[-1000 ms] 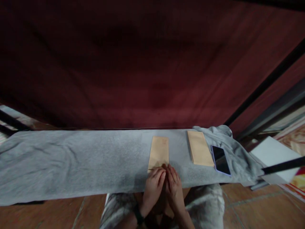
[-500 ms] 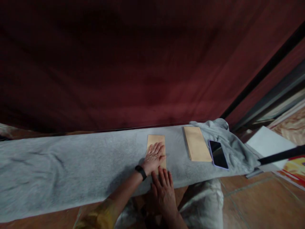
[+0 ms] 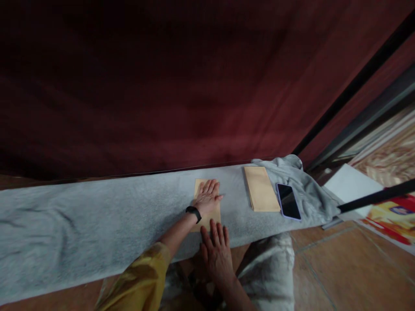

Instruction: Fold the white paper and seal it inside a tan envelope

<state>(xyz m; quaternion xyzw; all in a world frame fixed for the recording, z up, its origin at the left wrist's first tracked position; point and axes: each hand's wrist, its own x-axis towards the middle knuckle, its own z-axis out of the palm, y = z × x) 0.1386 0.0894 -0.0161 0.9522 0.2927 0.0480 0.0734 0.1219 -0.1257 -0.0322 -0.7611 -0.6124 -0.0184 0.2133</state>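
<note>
A tan paper envelope or folded sheet (image 3: 213, 214) lies flat on the grey cloth (image 3: 129, 216) in front of me. My left hand (image 3: 206, 199), with a black band on its wrist, is spread palm down over the paper's far half. Close to the paper's near edge, my right hand (image 3: 218, 250) rests with fingers extended, its fingertips on or right at that edge. Neither hand grips anything. To the right is a small stack of similar tan papers (image 3: 262, 190). Beside the stack lies a phone (image 3: 288, 201) with a dark screen and a pale purple edge.
The cloth covers a long narrow surface and bunches up at its right end. A dark red curtain-like sheet (image 3: 194, 108) hangs behind it. Black bars (image 3: 376, 196), a white board (image 3: 352, 185) and a red-yellow printed box (image 3: 392, 216) are on the right, above a tiled floor (image 3: 350, 263).
My left hand has slid forward along the paper toward its far end. The right hand stays by the near edge. The whole view has shifted slightly.
</note>
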